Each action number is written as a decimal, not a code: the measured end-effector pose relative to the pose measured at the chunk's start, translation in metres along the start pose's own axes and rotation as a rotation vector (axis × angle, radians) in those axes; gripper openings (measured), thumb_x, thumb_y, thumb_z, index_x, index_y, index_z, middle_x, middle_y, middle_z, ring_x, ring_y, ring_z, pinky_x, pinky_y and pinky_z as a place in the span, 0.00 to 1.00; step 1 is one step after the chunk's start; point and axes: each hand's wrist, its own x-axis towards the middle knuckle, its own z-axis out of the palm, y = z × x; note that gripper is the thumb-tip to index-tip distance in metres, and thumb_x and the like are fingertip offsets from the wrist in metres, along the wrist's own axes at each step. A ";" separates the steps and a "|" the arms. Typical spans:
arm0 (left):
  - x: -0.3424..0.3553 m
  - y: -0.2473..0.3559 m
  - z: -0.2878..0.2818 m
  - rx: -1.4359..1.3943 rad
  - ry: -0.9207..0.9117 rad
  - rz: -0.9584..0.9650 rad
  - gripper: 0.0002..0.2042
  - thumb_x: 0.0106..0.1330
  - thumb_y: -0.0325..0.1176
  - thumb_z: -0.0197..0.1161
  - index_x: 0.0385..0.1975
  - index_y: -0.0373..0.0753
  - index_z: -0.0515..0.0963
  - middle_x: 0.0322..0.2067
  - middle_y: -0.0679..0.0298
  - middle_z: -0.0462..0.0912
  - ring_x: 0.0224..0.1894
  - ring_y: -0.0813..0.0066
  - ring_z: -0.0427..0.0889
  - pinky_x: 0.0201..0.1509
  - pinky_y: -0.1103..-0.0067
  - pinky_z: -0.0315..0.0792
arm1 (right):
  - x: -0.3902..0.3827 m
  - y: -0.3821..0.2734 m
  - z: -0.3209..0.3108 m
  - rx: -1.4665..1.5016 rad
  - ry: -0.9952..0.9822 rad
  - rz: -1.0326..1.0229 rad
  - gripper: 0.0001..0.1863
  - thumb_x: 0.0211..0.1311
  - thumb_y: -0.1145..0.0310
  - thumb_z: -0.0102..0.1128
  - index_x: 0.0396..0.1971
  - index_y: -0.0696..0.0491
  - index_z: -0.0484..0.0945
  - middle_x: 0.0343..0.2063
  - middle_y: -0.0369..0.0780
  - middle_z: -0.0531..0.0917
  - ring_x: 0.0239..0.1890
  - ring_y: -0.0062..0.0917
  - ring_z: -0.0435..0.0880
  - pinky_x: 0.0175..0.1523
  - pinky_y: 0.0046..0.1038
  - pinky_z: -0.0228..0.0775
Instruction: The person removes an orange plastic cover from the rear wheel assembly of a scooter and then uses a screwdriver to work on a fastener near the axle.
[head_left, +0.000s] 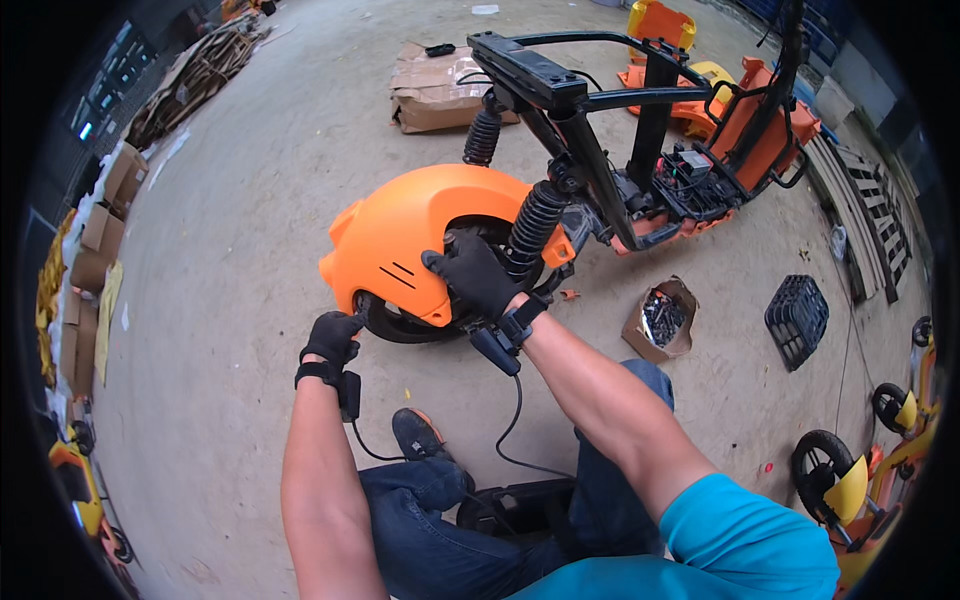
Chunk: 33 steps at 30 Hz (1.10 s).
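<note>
A glossy orange rear fender point(400, 225) covers the wheel of a stripped black scooter frame point(600, 160). Beneath it shows part of the black tyre point(395, 322). My right hand point(478, 278), in a black glove, grips the fender by the rim of its side opening; its thumb lies on the orange face and the other fingers are partly hidden. At the fender's lower left edge, my gloved left hand point(333, 337) is closed with its fingertips against the rim. Beside the right hand stands a black coil spring shock point(535, 225); a second shock point(482, 135) is on the far side.
A small carton of hardware point(662, 318) and a black plastic crate point(797, 320) lie on the floor to the right. Behind are a flattened cardboard box point(440, 88) and orange body panels point(690, 105). Small yellow bikes point(840, 480) line the right edge; wooden pallets point(865, 210) stand beyond.
</note>
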 end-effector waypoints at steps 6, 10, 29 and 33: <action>0.003 -0.001 -0.001 0.060 0.133 -0.107 0.12 0.63 0.40 0.61 0.37 0.36 0.75 0.25 0.64 0.76 0.16 0.80 0.68 0.16 0.80 0.59 | -0.011 -0.011 -0.016 -0.179 -0.134 0.012 0.17 0.55 0.63 0.62 0.37 0.61 0.78 0.33 0.49 0.83 0.38 0.37 0.82 0.47 0.34 0.72; -0.002 0.007 0.007 0.008 0.092 -0.107 0.12 0.63 0.38 0.59 0.38 0.35 0.75 0.25 0.62 0.77 0.15 0.80 0.67 0.16 0.80 0.59 | -0.015 -0.017 -0.015 -0.037 -0.053 0.003 0.14 0.56 0.66 0.61 0.36 0.62 0.78 0.31 0.46 0.84 0.36 0.32 0.83 0.45 0.31 0.72; 0.030 -0.024 0.024 0.333 0.260 0.121 0.32 0.45 0.34 0.72 0.50 0.30 0.65 0.28 0.55 0.78 0.19 0.70 0.76 0.18 0.76 0.71 | -0.014 0.000 0.001 -0.045 0.013 -0.065 0.11 0.63 0.64 0.60 0.29 0.56 0.73 0.20 0.31 0.70 0.21 0.17 0.69 0.28 0.23 0.65; 0.030 -0.020 0.011 0.056 0.079 0.088 0.18 0.52 0.31 0.63 0.42 0.34 0.69 0.20 0.62 0.72 0.16 0.74 0.71 0.15 0.78 0.64 | -0.014 -0.006 0.000 0.261 -0.009 0.162 0.12 0.63 0.62 0.59 0.26 0.53 0.72 0.17 0.28 0.68 0.18 0.13 0.65 0.23 0.19 0.60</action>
